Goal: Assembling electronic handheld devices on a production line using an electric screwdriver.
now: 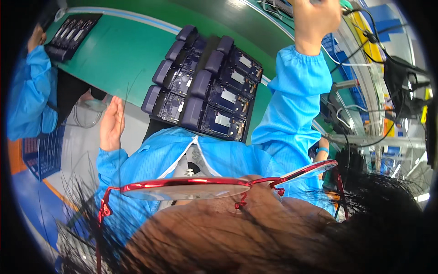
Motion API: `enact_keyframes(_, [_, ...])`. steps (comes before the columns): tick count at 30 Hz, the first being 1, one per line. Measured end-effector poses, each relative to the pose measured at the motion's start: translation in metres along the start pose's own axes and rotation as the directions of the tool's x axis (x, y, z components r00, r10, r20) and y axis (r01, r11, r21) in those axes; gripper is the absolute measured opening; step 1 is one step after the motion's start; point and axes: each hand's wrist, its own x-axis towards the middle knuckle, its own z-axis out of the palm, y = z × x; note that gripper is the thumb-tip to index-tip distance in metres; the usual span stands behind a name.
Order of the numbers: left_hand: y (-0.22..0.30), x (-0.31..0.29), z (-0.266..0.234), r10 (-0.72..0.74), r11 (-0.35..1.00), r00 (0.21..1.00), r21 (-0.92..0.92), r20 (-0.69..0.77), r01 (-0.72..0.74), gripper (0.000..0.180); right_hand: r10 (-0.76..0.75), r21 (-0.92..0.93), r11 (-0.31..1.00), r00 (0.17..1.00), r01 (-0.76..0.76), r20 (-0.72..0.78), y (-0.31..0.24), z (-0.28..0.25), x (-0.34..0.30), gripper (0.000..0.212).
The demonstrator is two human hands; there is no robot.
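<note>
- Head view: eight dark units (200,84) lie on the green desk (123,50), in two rows of four, right in front of the person's body.
- Each unit has a rounded purple block (162,71) at its left end and an open side facing up, with a board (235,108) exposed.
- In the right row, every board carries a pale plate (228,96); the left row shows smaller silvery parts instead, too fine to tell apart.
- Left hand (112,124): flat, fingers together, holding nothing, beyond the desk's near edge and well apart from the units.
- Right hand (315,23): raised beyond the units, fingers cut off by the upper edge, near a green piece (346,5) and black cables (367,34). Whether it grips anything, I cannot tell.
- Progress, as I judge it: boards already sit in all eight units, and none looks covered over. Neither hand touches a unit, so no single one seems singled out; how much is left cannot be told.
- Far left, a co-worker's sleeve (34,98) and hand (35,39) show beside another dark set (73,35) on the desk.
</note>
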Motion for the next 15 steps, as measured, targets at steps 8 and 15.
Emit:
enact_keyframes(8, [-0.001,0.015,-0.042,0.053,0.983,0.973,-0.183,0.223,-0.012,0.027,0.264,-0.509,0.830,0.965,-0.227,0.000,0.078,-0.017,-0.007,0.071])
enact_keyframes(15, [-0.003,-0.027,-0.002,0.100,0.995,0.988,-0.019,0.115,-0.099,0.023,0.300,-0.304,0.922,0.939,-0.240,0.169,0.077,-0.030,0.017,0.055])
